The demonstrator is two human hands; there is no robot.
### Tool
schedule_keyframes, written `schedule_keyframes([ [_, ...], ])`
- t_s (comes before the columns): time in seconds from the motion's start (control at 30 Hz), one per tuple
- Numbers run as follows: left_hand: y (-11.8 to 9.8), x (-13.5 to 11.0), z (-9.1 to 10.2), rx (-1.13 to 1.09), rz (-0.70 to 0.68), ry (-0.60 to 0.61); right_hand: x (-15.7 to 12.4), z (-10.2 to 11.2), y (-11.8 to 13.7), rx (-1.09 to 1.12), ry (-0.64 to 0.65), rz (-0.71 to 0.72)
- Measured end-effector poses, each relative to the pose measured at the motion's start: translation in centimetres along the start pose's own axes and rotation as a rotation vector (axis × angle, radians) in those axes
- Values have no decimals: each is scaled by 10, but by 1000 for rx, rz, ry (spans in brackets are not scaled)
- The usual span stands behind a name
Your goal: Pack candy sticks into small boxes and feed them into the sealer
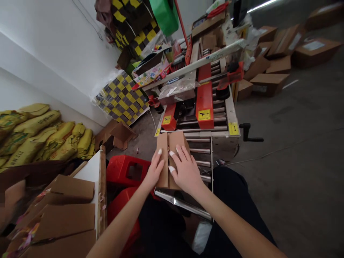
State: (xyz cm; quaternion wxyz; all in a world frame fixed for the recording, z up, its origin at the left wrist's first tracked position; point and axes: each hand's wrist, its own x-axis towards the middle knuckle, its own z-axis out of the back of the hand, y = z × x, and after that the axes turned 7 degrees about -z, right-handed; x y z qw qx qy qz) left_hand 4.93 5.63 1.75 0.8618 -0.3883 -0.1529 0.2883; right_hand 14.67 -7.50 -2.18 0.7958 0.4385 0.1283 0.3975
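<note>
A small brown cardboard box (168,143) lies on the steel rollers of a carton-sealing machine (215,139), its top flaps folded shut. My left hand (155,169) lies flat on the left flap, fingers stretched out. My right hand (185,168) presses flat on the right flap, fingers spread. Just beyond the box stand the machine's orange belt guides (204,104) with yellow danger labels.
Red plastic stools (126,170) stand left of my legs. Flat cardboard boxes (64,215) are stacked at lower left, yellow sacks (40,136) lie by the white wall. Several brown cartons (271,68) sit on the grey floor at upper right. A black crank handle (248,130) sticks out from the machine.
</note>
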Motion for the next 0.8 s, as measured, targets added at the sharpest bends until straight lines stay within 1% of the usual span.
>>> schedule_keyframes([
  [0.07, 7, -14, -3, 95, -37, -31, -4, 0, 1, -10, -15, 34],
  [0.13, 12, -18, -7, 88, -50, -36, -12, -3, 3, -23, 5, 113],
  [0.23, 13, -7, -9, -31, -26, -14, -25, -13, 7, -75, 98, 256],
  [0.27, 12, -1, -8, -93, -8, -13, -27, -18, 8, -110, 119, 277],
  [0.33, 11, 15, -8, -228, 25, -35, -23, -27, 8, -202, 118, 270],
  [0.4, 11, 35, -9, -308, 24, -117, -6, -32, 7, -293, 78, 255],
  [0.43, 10, 44, -12, -315, 12, -197, 7, -31, 5, -329, 55, 259],
  [0.5, 9, 55, -22, -283, -27, -394, 39, -20, -2, -385, 12, 286],
  [0.53, 8, 56, -28, -264, -45, -468, 57, -12, -7, -408, -10, 299],
  [0.57, 8, 52, -35, -249, -57, -502, 74, -1, -13, -426, -28, 312],
  [0.6, 7, 43, -42, -239, -62, -495, 91, 9, -21, -434, -47, 317],
  [0.67, 9, 13, -52, -227, -77, -390, 121, 24, -36, -397, -42, 341],
  [0.7, 11, -7, -53, -220, -100, -339, 135, 26, -42, -344, -41, 335],
  [0.73, 15, -28, -52, -207, -147, -302, 148, 23, -47, -260, -58, 312],
  [0.77, 19, -51, -48, -170, -191, -290, 157, 15, -51, -138, -74, 269],
  [0.8, 23, -75, -40, -116, -218, -298, 163, 3, -54, 30, -99, 219],
])
